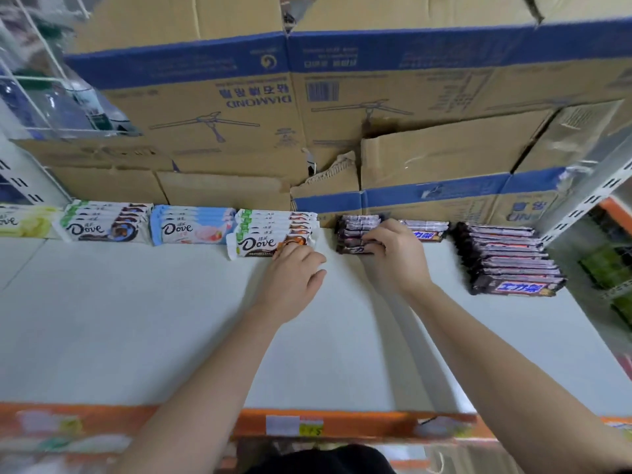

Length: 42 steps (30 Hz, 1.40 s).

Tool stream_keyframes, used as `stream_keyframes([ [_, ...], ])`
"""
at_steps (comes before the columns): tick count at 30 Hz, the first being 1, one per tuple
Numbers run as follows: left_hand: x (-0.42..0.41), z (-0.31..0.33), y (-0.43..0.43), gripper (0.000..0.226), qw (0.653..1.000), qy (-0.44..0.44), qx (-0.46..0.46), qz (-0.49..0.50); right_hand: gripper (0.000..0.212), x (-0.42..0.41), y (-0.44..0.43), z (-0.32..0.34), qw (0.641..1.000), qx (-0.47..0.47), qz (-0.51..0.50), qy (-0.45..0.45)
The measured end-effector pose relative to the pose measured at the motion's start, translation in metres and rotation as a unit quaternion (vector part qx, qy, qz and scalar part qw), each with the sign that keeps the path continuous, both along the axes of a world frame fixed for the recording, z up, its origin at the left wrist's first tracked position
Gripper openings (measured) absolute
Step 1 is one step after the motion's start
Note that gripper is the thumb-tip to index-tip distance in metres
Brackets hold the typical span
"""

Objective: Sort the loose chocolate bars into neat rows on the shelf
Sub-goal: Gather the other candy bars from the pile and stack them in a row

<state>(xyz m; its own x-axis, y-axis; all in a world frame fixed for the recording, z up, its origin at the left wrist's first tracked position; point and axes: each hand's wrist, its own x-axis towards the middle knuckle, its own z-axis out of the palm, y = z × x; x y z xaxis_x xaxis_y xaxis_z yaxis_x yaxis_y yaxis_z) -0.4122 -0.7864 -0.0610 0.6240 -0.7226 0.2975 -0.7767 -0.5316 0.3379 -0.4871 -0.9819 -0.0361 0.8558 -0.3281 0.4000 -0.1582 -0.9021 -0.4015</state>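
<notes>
Head view, one frame, read left to right.

- Far left, top: wire rack [41,97], blurred.
- Back of the white shelf [171,319], leftmost: pale green bars [24,222], cut off by the frame edge.
- Next: green-trim Dove row [106,224], bars overlapping front to back and squared up.
- Just beside it: blue Dove row [191,227], also tidy.
- Next: orange-trim Dove row [270,234]. Its front bar sits further forward than the ones behind it.
- Your left hand [290,278] is palm down at that front bar's right end. The fingers are bent with their tips touching the wrapper. The thumb sticks out to the right, clear of the bar, so this is a touch and not a grasp.
- A strip of bare shelf separates the two hands.
- Your right hand [396,258] is on the dark bar stack [355,234]. Fingers and thumb are curled round the right ends of its front bars, gripping them. The stack looks uneven, its ends not flush.
- Behind that hand: a short dark row [427,230], partly hidden by your knuckles.
- Well to the right: the long dark row [506,258], many bars overlapped and running toward you, blue lettering on the front one.
- Far right: grey metal upright [588,196].
- Along the back, full width: stacked cardboard boxes [222,114] with blue bands.
- Near edge: orange shelf lip [359,422] carrying a price tag [294,425], unreadable.
</notes>
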Motion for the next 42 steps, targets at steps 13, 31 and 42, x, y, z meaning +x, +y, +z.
stream_keyframes([
  [13, -0.006, -0.005, -0.008, 0.019, 0.992, -0.099, -0.077, -0.006, 0.023, 0.000, -0.010, 0.003, 1.000, -0.008, -0.019, -0.019],
  [31, -0.132, 0.030, -0.234, 0.114, 0.957, 0.271, -0.089, -0.057, 0.062, -0.176, -0.202, 0.018, 0.988, 0.088, -0.126, -0.011],
  [42, -0.128, 0.014, -0.272, 0.145, 0.934, 0.354, -0.056, -0.007, 0.104, -0.182, -0.236, 0.002, 0.962, 0.253, 0.020, 0.103],
])
